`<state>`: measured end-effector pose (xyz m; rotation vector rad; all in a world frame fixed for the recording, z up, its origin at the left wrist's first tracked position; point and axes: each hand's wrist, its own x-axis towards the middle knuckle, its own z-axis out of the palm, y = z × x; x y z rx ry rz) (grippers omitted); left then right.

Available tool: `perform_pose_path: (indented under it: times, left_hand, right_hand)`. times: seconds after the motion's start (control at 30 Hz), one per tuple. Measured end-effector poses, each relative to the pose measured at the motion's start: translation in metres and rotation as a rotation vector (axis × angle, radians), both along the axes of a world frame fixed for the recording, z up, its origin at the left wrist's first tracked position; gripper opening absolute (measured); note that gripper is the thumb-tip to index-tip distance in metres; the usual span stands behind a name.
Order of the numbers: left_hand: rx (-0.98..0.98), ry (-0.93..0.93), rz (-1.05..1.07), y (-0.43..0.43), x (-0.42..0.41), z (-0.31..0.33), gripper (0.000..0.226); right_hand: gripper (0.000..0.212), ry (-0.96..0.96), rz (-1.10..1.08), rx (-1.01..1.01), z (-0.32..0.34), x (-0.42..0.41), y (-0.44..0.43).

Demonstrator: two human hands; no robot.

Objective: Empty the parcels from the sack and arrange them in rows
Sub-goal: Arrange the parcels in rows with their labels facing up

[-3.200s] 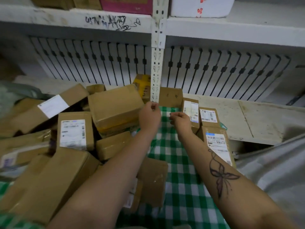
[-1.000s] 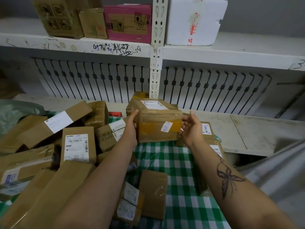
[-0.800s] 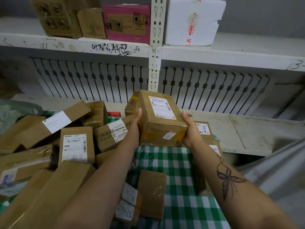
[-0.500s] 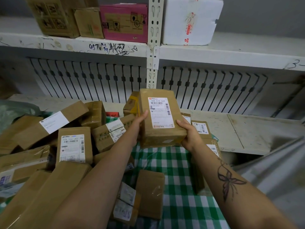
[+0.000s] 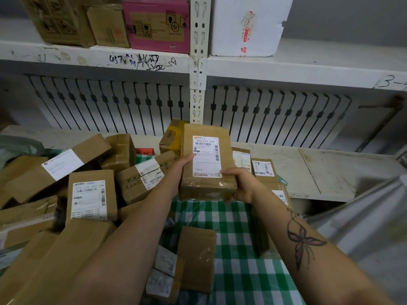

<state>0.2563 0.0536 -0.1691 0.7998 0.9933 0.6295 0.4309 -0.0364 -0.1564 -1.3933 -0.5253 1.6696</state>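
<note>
A brown cardboard parcel (image 5: 207,183) with a white shipping label facing me is held up between both hands above the green-and-white checked sack (image 5: 233,243). My left hand (image 5: 182,167) grips its left edge, thumb on the front face. My right hand (image 5: 239,183) grips its lower right corner, fingers curled over the front. Several brown parcels (image 5: 90,197) lie in a loose heap on the left of the sack. A short row of small labelled parcels (image 5: 262,169) stands at the right, behind my right hand.
A white shelf board (image 5: 330,170) runs behind and to the right of the sack. A perforated upright post (image 5: 198,89) stands in the middle. The upper shelf (image 5: 308,67) carries brown, pink and white boxes. Grey sack fabric (image 5: 370,221) lies at the right.
Both hands picked the parcel out of the heap, lifted it and turned it until its label faces me. My right hand shifted from the side to the lower right corner.
</note>
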Motion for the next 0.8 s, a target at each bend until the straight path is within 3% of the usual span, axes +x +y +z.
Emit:
perform_pose_path:
  times: [0.27,0.5,0.8]
  left_hand:
    - [-0.125,0.239,-0.144,0.014,0.000,-0.002,0.049]
    - [-0.048,0.266,-0.102,0.030,0.019,-0.018,0.039]
    - [-0.122,0.277,-0.103,0.041,0.043,-0.044,0.037]
  right_hand:
    - [0.048,0.025,-0.220,0.029,-0.020,-0.005,0.021]
    - [0.050,-0.091,-0.319,-0.044,-0.040,0.000,0.038]
    - [0.051,-0.265,-0.407,-0.094,-0.069,0.012,0.053]
